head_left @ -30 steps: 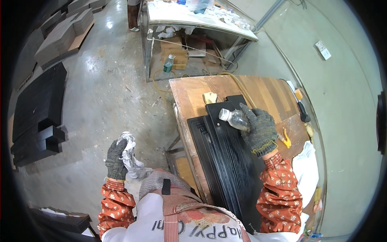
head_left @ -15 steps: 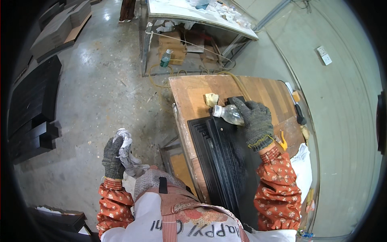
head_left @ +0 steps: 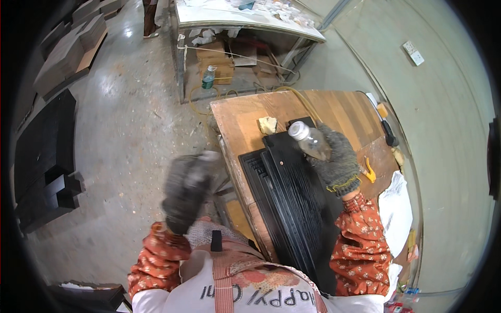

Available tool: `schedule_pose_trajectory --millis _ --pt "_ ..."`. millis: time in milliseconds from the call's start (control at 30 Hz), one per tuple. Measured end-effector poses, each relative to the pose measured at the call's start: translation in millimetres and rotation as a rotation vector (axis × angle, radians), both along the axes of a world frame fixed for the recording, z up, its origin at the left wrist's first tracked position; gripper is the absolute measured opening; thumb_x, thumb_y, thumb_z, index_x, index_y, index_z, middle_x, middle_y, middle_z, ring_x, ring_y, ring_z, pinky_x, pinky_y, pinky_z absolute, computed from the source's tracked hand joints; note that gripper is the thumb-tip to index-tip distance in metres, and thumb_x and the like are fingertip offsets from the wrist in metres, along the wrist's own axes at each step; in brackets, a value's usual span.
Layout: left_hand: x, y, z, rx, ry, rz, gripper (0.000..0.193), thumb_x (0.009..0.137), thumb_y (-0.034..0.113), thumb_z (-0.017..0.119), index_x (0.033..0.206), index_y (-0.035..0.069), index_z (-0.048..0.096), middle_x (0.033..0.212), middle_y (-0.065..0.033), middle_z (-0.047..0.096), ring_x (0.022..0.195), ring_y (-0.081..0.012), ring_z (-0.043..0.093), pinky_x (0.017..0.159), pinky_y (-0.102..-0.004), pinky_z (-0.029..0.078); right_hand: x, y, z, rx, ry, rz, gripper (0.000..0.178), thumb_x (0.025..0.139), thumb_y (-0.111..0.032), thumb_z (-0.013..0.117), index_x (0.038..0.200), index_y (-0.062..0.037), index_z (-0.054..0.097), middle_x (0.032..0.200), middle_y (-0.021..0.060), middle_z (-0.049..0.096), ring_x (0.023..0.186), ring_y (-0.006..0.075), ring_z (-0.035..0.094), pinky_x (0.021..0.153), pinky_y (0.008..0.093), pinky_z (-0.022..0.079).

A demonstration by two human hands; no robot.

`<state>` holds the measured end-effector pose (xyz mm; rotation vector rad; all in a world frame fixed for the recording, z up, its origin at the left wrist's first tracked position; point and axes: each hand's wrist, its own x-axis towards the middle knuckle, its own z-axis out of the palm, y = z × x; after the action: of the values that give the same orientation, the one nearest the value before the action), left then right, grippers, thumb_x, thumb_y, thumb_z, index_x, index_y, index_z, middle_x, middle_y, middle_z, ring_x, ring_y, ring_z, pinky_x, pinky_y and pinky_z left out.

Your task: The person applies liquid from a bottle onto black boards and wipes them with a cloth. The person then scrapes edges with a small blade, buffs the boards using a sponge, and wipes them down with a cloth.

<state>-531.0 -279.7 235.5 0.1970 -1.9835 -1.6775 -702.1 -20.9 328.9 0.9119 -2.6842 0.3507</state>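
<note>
My right hand (head_left: pixel 334 161), in a grey knit glove, is closed round a small clear plastic bottle (head_left: pixel 316 145) with a white cap. The bottle is held above black panels (head_left: pixel 284 172) with raised frames, stacked on a wooden workbench (head_left: pixel 250 110). My left hand (head_left: pixel 187 190), also gloved, is raised to the left of the bench and smeared by motion. A pale bit of white cloth (head_left: pixel 210 155) shows at its fingertips; the rest of the cloth is hidden or blurred. A crumpled yellowish sponge-like piece (head_left: pixel 267 125) lies beyond the panels.
On the bench's right side lie a yellow-handled tool (head_left: pixel 370 170), a black-handled tool (head_left: pixel 389 133) and a white sheet (head_left: pixel 395 206). Another table (head_left: pixel 229 16) stands ahead, with a green bottle (head_left: pixel 209 77) below. Black panels (head_left: pixel 44 146) lie at left. A person's legs (head_left: pixel 150 18) show far off.
My left hand has swung right and up toward the bench. My right hand has lifted the bottle off the panels, its cap now tilted upward.
</note>
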Motion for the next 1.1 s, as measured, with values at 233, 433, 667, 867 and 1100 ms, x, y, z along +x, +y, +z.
schedule_pose_trajectory --millis 233,433,667,867,1100 --pt "-26 147 23 -0.92 0.312 -0.468 0.048 0.084 0.042 0.056 0.116 0.006 0.058 0.12 -0.0125 0.057 0.114 -0.0262 0.055 0.099 -0.0392 0.045 74 67 13 -0.531 -0.084 -0.303 0.066 0.07 -0.021 0.08 0.126 -0.0024 0.048 0.11 0.0112 0.06 0.1 0.024 0.06 0.087 0.0354 0.049" --pt "-78 98 8 -0.936 0.462 -0.303 0.034 0.084 0.022 0.061 0.118 0.014 0.059 0.117 -0.0054 0.061 0.107 -0.0232 0.056 0.093 -0.0409 0.044 152 140 -49 -0.527 0.168 -0.761 0.08 0.066 -0.025 0.086 0.131 -0.0013 0.045 0.12 0.0151 0.057 0.108 0.0266 0.057 0.095 0.0368 0.045" --pt "-138 52 13 -0.974 0.197 0.025 0.036 0.079 0.012 0.065 0.115 0.007 0.061 0.103 -0.0134 0.062 0.094 -0.0316 0.058 0.084 -0.0429 0.047 154 134 -58 -0.785 0.104 -0.725 0.083 0.065 -0.024 0.086 0.134 -0.0017 0.044 0.125 0.0155 0.055 0.116 0.0277 0.055 0.1 0.0383 0.043" --pt "-87 105 30 -0.98 0.493 -0.417 0.02 0.089 0.01 0.058 0.108 0.004 0.062 0.093 -0.0156 0.066 0.078 -0.0337 0.064 0.07 -0.0418 0.052 154 122 -44 -0.77 0.087 -0.639 0.08 0.067 -0.015 0.082 0.137 -0.004 0.044 0.132 0.0148 0.053 0.119 0.0268 0.054 0.1 0.0378 0.044" --pt "-119 62 27 -0.826 0.241 -0.114 0.026 0.084 0.015 0.061 0.107 0.003 0.063 0.093 -0.0152 0.061 0.084 -0.0304 0.06 0.076 -0.0378 0.048 156 125 -41 -0.745 0.108 -0.642 0.081 0.067 -0.013 0.083 0.137 -0.0038 0.043 0.133 0.0154 0.052 0.119 0.0277 0.054 0.101 0.0379 0.044"
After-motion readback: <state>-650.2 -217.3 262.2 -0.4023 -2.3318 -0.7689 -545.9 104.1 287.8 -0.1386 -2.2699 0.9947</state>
